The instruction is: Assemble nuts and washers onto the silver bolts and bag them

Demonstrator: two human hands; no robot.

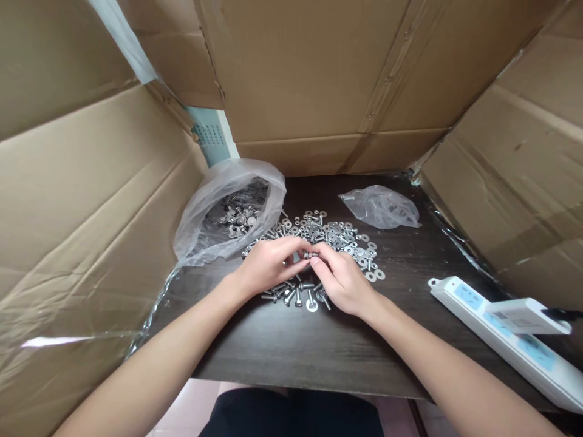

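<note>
A small metal bolt (311, 255), apparently with a nut or washer on it, lies crosswise between my fingertips. My left hand (268, 261) pinches its left end with the thumb and a finger. The thumb and forefinger of my right hand (342, 279) close on its right end. My fingers partly hide the bolt. Just beyond both hands spreads a pile of loose bolts, nuts and flat washers (334, 233). Nearer to me, below the hands, several bolts (298, 296) lie on the dark tabletop (291, 352), with a large washer (311, 304) among them.
An open plastic bag (191, 227) with assembled bolts (241, 220) inside stands at the left. A crumpled clear bag (381, 206) lies at the back right. On the right, a white power strip (501, 334) holds a plugged-in adapter (531, 315). Cardboard walls (337, 73) enclose the table.
</note>
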